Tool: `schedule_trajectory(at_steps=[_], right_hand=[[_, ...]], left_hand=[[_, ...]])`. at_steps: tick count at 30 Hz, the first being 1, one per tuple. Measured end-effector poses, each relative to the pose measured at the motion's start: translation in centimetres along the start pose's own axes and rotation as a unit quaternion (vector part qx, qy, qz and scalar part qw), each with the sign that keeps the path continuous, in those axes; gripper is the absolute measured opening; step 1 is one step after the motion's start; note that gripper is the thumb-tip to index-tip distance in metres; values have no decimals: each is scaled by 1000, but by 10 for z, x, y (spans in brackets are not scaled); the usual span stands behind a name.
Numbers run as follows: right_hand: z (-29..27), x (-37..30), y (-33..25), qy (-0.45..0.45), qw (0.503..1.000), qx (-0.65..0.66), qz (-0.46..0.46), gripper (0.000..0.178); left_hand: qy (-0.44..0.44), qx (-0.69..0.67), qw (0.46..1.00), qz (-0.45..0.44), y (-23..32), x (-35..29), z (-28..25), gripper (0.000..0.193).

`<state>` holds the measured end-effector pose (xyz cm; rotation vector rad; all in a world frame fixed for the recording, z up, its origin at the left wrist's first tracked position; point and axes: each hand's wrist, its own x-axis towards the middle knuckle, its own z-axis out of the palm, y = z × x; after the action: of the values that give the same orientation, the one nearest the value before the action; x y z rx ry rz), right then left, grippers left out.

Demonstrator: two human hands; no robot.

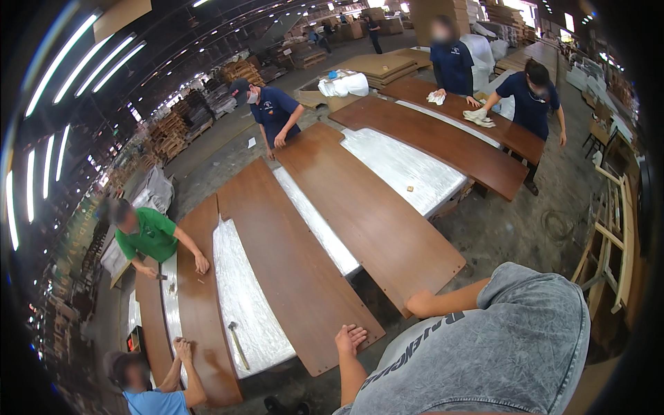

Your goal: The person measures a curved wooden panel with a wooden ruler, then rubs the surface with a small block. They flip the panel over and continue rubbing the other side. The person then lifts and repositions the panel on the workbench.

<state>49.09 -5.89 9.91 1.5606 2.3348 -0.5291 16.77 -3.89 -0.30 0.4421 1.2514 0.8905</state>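
Two long brown wooden panels lie side by side in front of me, the left panel [290, 277] and the right panel [366, 214], over plastic-wrapped bases. My left hand [351, 337] rests at the near end of the left panel, its fingers loosely stretched over the surface with nothing in them. At the near corner of the right panel is my right hand [419, 304]; its fingers are mostly hidden, so their grip does not show. Small dark holes dot the near ends of both panels. White plastic wrap [315, 221] shows in the gap between them.
A hammer [238, 346] lies on wrapped plastic [249, 304] to the left. Two people, in green [146, 235] and light blue [155, 401], work at another panel [200, 297]. Three people in navy shirts stand at the far panels [443, 142]. Wooden frames [609, 238] stand at right.
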Motion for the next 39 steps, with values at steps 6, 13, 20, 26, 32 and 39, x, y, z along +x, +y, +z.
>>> schedule_trajectory(at_steps=[6, 13, 20, 26, 32, 39], right_hand=[[0, 2, 4, -43, 996, 52, 58, 28], [5, 7, 2, -18, 1000, 21, -1, 35], [-2, 11, 1, -54, 994, 44, 78, 28], [5, 10, 8, 9, 996, 91, 7, 34], [13, 17, 15, -48, 995, 73, 47, 31], [16, 14, 13, -4, 986, 156, 53, 28]], left_hand=[[6, 11, 1000, 12, 3, -5, 2, 51], [-3, 7, 1000, 20, 3, -6, 3, 51], [-3, 7, 1000, 16, 2, -3, 1, 52], [5, -20, 1000, 11, 2, -1, 0, 49], [6, -14, 1000, 1, 2, 3, 0, 48], [0, 9, 1000, -3, 1, 4, -2, 54]])
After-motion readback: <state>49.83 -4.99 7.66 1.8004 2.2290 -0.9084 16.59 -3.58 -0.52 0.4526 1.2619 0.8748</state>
